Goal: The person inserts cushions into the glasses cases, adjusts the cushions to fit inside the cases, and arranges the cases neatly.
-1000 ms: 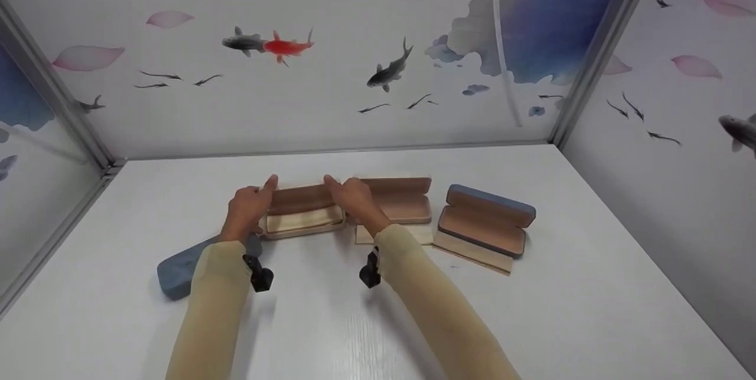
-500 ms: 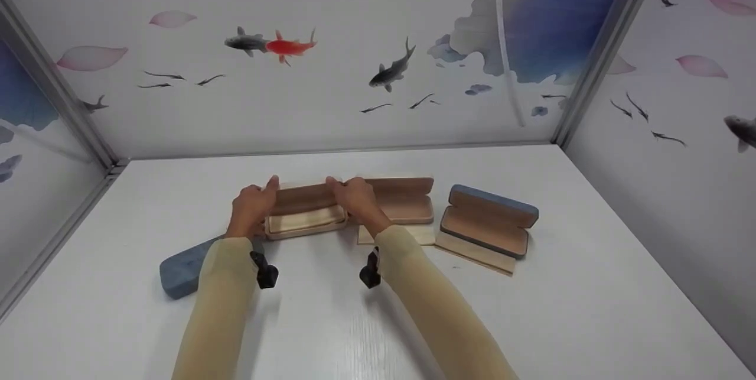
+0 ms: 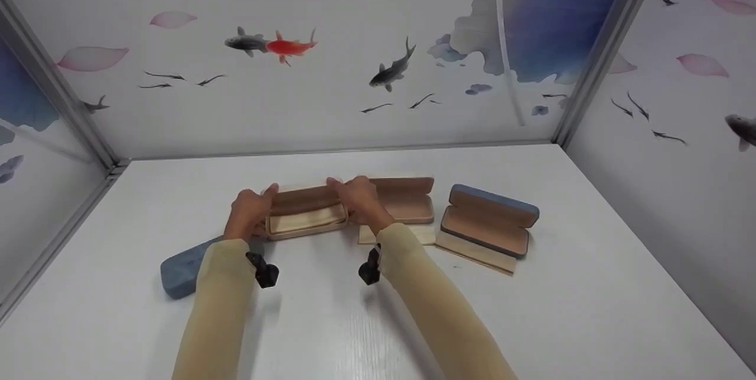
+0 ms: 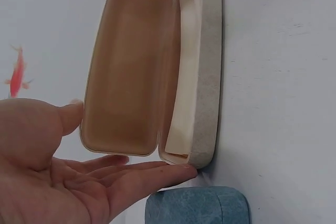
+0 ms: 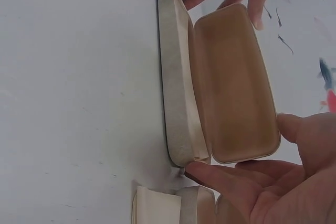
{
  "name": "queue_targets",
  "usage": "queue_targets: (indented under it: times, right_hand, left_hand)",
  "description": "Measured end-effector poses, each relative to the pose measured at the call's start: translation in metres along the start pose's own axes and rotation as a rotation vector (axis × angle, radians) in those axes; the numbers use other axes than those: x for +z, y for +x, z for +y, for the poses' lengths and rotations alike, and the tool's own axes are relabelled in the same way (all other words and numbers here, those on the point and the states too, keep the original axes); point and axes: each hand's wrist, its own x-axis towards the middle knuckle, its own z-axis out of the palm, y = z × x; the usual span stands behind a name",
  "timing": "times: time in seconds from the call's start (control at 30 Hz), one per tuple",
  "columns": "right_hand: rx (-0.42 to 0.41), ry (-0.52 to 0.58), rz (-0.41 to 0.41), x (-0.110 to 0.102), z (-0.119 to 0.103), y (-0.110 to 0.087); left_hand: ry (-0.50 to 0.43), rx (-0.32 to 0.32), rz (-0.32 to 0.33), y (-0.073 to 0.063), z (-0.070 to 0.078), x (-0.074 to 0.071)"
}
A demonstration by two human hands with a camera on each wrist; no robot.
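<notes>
A beige glasses case [image 3: 307, 234] with a brown lining stands with its lid [image 5: 236, 82] raised. Inside its base lies a folded cream cloth [image 4: 185, 77]. At the case's left end is my left hand [image 3: 248, 210], its thumb on the lid's edge and its fingers along the end of the base. My right hand [image 3: 358, 198] holds the other end the same way, thumb at the lid's corner and fingers against the base. Some of the fingers are hidden behind the case in the head view.
Right of this case stands another open beige case [image 3: 413, 208], a cream cloth [image 3: 407, 234] before it. Farther right is an open blue case [image 3: 487, 232] with a folded cloth [image 3: 478, 255] along its front. A closed blue case [image 3: 180, 273] lies partly under my left forearm.
Both hands keep to the two ends of the beige glasses case. My left thumb has come down slightly at the lid's corner. The other cases stay where they were.
</notes>
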Motion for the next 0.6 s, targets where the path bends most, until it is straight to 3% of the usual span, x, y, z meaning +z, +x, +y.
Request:
queue_targets:
  times: [0.27,0.6]
  right_hand:
    - [0.036,0.008,-0.066,-0.0055,0.0009,0.0011]
    - [0.043,0.011,-0.056,-0.0043,0.0032,0.0028]
  left_hand:
    - [-0.023,-0.035,-0.058,0.0019,-0.0019,-0.0011]
    - [-0.015,-0.028,-0.098,0.0010,-0.0058,0.0006]
